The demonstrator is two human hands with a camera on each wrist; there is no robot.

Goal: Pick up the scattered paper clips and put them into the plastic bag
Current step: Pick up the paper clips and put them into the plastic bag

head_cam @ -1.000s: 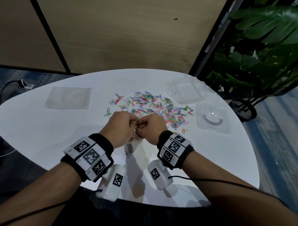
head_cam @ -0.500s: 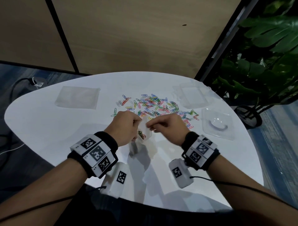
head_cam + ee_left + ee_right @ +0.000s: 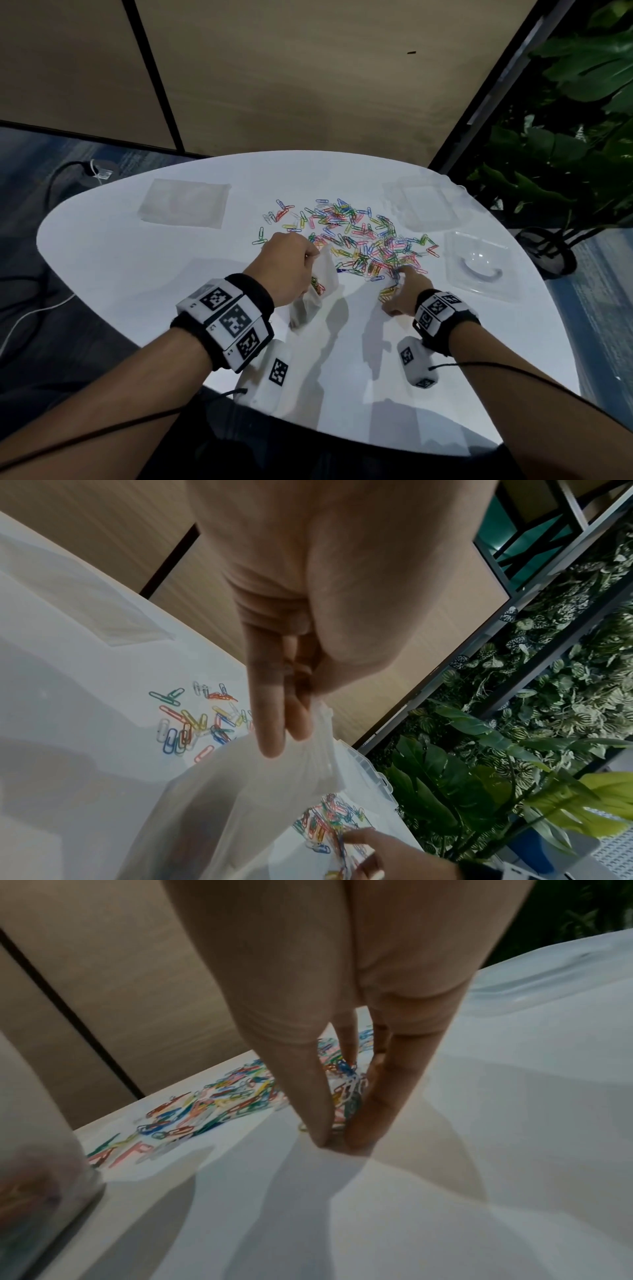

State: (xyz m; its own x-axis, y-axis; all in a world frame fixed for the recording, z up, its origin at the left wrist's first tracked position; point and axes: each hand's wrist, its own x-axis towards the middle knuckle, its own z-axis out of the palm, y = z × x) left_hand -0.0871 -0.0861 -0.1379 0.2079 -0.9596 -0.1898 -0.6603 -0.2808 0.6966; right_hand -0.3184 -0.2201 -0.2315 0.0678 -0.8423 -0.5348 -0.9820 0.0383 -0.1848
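Note:
Many coloured paper clips (image 3: 359,233) lie in a loose pile on the middle of the white table (image 3: 130,274). My left hand (image 3: 311,255) pinches the top edge of a small clear plastic bag (image 3: 320,284), which hangs down to the table with a few clips inside. In the left wrist view my left hand (image 3: 287,737) grips the bag (image 3: 257,791) at its rim. My right hand (image 3: 402,284) is down on the table at the pile's near edge. In the right wrist view my right hand (image 3: 337,1139) has thumb and fingers closing around a small bunch of clips (image 3: 347,1088).
A flat clear sleeve (image 3: 185,202) lies at the far left. A clear plastic lid (image 3: 431,205) and a clear tray (image 3: 479,267) sit at the right, close to the table edge. Large green plants (image 3: 565,144) stand beyond the right edge.
My right hand has left the bag's mouth and moved right and down onto the near edge of the pile. My left hand still holds the bag, now slightly higher.

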